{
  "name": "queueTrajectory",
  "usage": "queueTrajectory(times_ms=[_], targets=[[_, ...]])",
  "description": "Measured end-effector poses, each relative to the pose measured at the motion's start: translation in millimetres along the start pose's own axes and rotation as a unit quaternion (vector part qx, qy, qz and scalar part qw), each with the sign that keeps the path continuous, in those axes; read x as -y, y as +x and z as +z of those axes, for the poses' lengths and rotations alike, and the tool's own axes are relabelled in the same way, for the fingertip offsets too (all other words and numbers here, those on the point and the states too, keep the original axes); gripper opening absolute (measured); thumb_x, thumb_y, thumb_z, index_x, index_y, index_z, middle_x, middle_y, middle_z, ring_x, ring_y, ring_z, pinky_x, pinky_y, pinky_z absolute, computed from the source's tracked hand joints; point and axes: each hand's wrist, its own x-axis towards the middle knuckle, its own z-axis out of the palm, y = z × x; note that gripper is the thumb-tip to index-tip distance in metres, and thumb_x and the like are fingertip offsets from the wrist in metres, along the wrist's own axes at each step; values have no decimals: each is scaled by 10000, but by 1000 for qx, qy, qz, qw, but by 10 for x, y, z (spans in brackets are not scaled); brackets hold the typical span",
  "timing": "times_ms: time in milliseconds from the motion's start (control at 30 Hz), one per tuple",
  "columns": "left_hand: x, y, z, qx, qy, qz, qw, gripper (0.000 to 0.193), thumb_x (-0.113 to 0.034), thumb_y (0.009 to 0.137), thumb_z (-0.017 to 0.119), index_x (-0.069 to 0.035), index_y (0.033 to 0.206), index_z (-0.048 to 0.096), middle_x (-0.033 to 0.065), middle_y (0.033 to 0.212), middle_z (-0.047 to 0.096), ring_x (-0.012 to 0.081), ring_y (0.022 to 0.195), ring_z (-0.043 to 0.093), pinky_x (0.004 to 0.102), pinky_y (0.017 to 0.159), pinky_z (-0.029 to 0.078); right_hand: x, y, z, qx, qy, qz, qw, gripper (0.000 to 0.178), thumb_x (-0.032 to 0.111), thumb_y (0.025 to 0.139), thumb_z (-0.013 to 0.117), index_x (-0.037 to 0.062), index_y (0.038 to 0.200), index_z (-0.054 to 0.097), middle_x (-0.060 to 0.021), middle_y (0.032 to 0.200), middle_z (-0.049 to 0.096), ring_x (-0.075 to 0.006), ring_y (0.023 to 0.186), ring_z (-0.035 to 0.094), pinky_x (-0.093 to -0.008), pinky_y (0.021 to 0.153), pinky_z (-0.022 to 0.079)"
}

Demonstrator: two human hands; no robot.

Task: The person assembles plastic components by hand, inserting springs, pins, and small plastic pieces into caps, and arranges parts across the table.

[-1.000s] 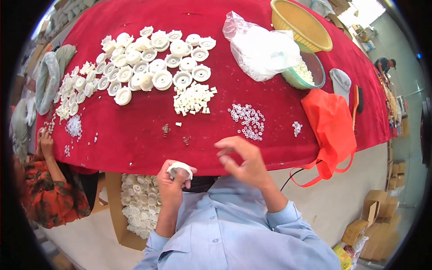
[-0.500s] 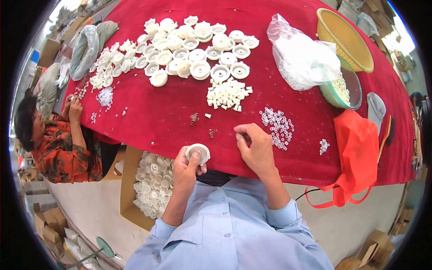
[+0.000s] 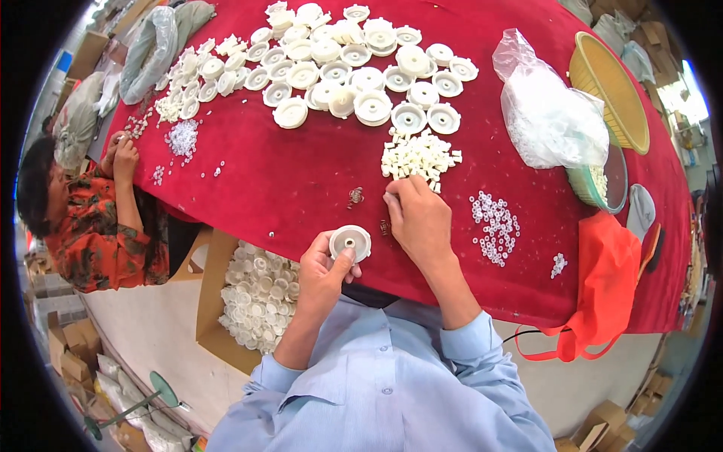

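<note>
My left hand (image 3: 322, 270) grips a round white plastic cap (image 3: 351, 242), its hollow side and central hub turned up, with the thumb on it. My right hand (image 3: 423, 226) is over the red cloth, thumb and forefinger drawn together at the near edge of a pile of small cream plastic plugs (image 3: 416, 154). What its fingertips hold, if anything, is hidden. One small metal spring (image 3: 355, 197) lies left of those fingertips; another spring (image 3: 385, 227) lies just beside the hand. Small clear rings (image 3: 495, 230) are scattered to its right.
Many white caps (image 3: 301, 74) spread across the far table. At right are a plastic bag (image 3: 550, 113), yellow basket (image 3: 614, 90), green bowl (image 3: 617, 181) and red bag (image 3: 602, 271). A carton of clear caps (image 3: 256, 297) stands below the left edge. A co-worker (image 3: 90, 218) sits left.
My right hand has reached forward to the plug pile, where a lone plug lay nearby. My left hand has tilted the cap so its hub shows. The whole view has shifted.
</note>
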Motion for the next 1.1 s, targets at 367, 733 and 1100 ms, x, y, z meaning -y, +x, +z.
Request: queueTrajectory(times_ms=[367,733,1100], targets=[[-34,-3,63,9,30,-7,999,210,-204,1033,657,-28,1144,629,48,895,713,72,672,627,216,567,464,-146,-777,-508,-56,174,75,980,151,-84,838,727,9,955,707,-114,961,686,-222,803,689,-326,667,550],[-120,24,146,25,-102,-71,992,197,-139,999,586,-22,1152,622,81,848,708,158,681,711,252,567,530,-45,-486,-372,2,169,33,985,242,13,891,714,54,1130,697,-131,918,644,-296,775,699,-394,644,562],[-83,197,243,-27,26,-17,999,177,-86,915,711,-34,1075,654,57,877,685,133,734,687,277,653,592,-56,-365,-169,46,20,-19,999,120,120,901,736,69,981,663,-102,902,598,-317,780,683,-438,652,563]])
